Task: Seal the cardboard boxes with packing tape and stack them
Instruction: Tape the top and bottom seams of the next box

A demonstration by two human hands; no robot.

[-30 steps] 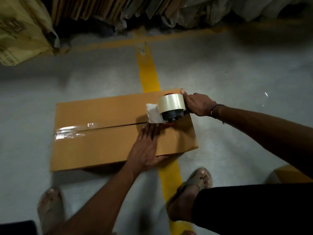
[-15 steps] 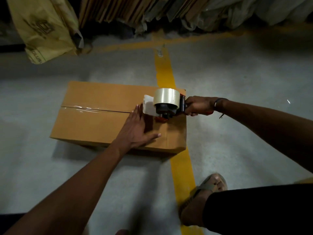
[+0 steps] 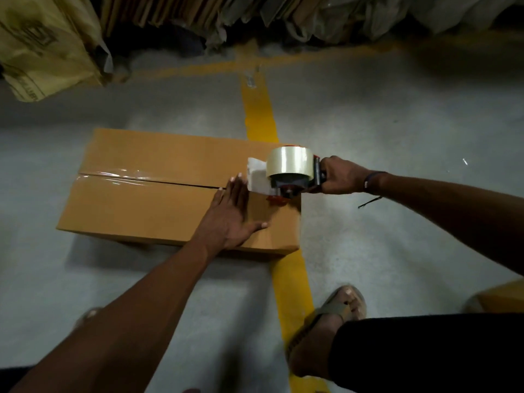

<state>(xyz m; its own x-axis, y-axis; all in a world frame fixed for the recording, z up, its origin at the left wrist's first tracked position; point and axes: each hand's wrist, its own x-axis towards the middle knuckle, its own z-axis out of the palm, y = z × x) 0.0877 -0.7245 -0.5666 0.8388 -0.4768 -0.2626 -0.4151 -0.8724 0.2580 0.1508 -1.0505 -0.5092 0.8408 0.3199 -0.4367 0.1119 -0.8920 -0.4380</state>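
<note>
Cardboard box (image 3: 158,194) lies flat on the grey floor (image 3: 397,165), left of centre, its right end over the yellow line (image 3: 259,114). Centre seam: glossy tape at 9 o'clock end, bare slit toward 3 o'clock. Tape dispenser (image 3: 289,173) sits at the 3 o'clock end, roll clear. Right hand (image 3: 341,175) wraps the handle. Left hand (image 3: 232,215) lies flat, fingers straight, pressing the near flap. Whether the loose tape tab has stuck is possibly unclear. Risk: flaps spring apart if pressure lapses; tape wrinkles or drifts off-seam.
</note>
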